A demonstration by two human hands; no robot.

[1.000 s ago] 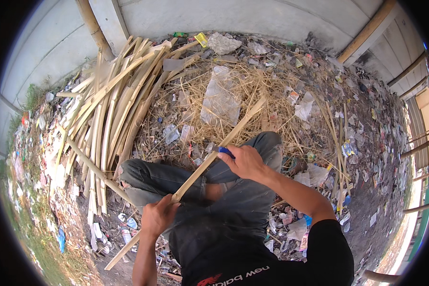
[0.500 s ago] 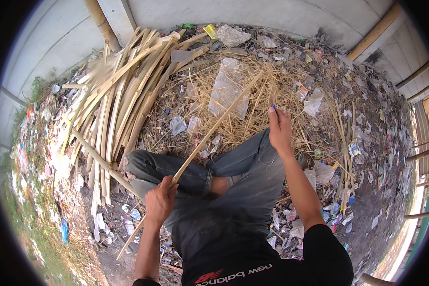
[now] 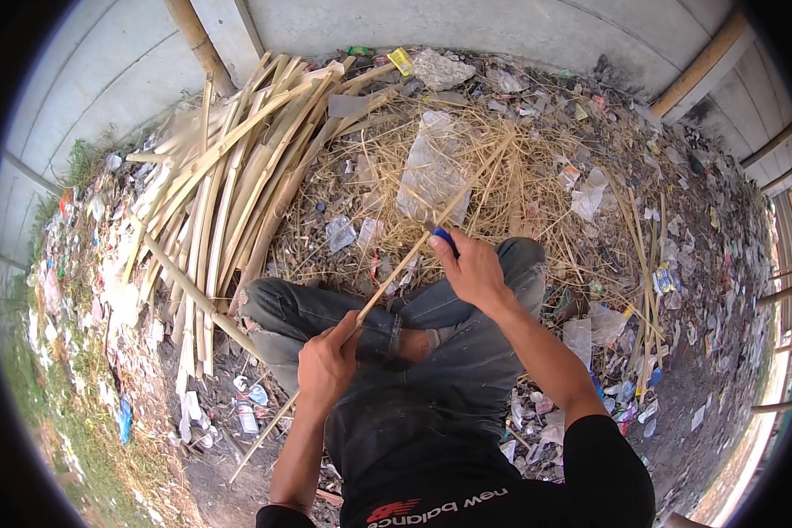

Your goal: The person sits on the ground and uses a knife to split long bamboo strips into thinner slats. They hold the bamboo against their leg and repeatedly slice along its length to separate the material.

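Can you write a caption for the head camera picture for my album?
Left hand grips a thin wooden strip; right hand holds a blue-handled knife against it.

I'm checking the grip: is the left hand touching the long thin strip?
Touching: the head view shows the left hand closed around the strip.

Lit by diffuse daylight, moderately bright and fairly sharp around the fingers [image 3: 341, 340]; overexposed well to their left, bleached by glare across the littered ground [image 3: 92, 304]. Duller and softly shaded to their right. Bowed by fisheye distortion along the wall [image 3: 449, 26] beyond them; smeared and soft over the grass [image 3: 66, 422] far to their lower left; vignetted to black at the rim.
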